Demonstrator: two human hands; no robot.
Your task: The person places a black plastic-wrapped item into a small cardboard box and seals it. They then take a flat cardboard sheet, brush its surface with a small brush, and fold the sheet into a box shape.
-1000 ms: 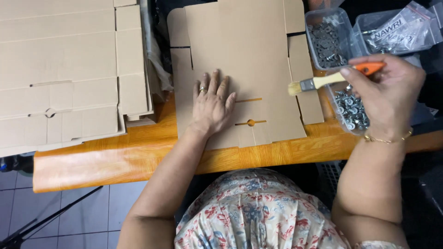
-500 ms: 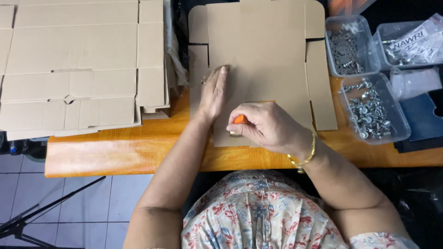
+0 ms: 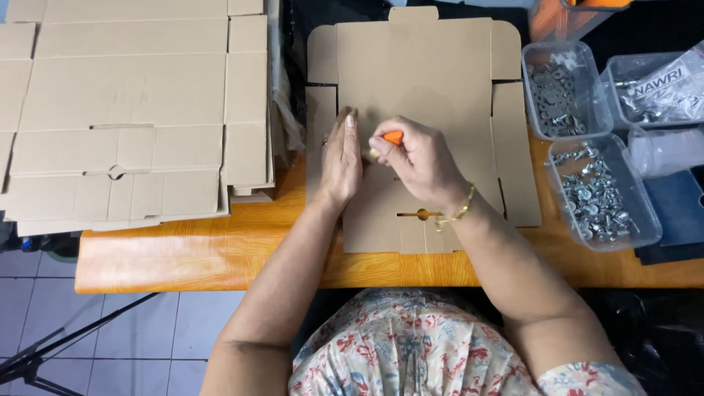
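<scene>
1. The left hand [image 3: 341, 158] is lying flat, fingers together, pressing on the unfolded cardboard box blank [image 3: 418, 81] on the wooden table [image 3: 183, 253].
2. The right hand [image 3: 418, 161] is closing around an orange-handled tool [image 3: 393, 137], just right of the left hand, over the blank's centre.
3. The tool's working end is hidden.

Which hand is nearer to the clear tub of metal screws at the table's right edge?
Right. The right hand, gripping an orange-handled brush, is closer to the tub of screws; the left hand lies flat farther away.
</scene>
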